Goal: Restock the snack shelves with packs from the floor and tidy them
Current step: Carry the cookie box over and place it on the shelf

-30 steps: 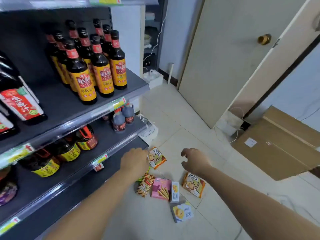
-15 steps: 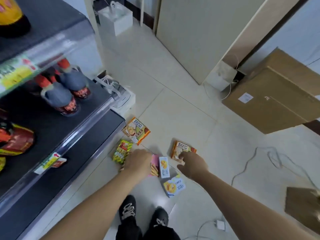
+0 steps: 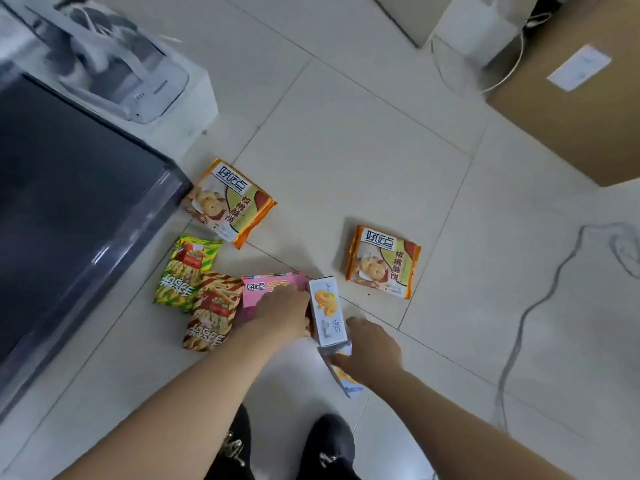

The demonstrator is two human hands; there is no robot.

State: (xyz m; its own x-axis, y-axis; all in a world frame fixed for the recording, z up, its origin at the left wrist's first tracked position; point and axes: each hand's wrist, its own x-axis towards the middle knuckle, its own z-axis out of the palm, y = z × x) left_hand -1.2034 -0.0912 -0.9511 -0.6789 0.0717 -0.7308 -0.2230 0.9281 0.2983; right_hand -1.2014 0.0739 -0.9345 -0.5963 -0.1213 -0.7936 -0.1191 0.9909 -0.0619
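Snack packs lie on the tiled floor beside the dark shelf base. Two orange cookie packs lie apart: one touches the shelf corner, the other is to the right. A green-yellow bag and a brown bag lie by the shelf edge. My left hand lies on the pink box, fingers curled over its right edge, next to a white cookie box. My right hand grips a second white box, mostly hidden beneath it.
A white appliance carton stands behind the shelf base. A large cardboard box fills the upper right, with a small white box beside it. A grey cable trails across the floor on the right. My black shoes are below.
The view has dropped from the bottle shelves to the floor. Both hands have come down onto the packs: the left onto the pink box, the right back onto the lower white box.
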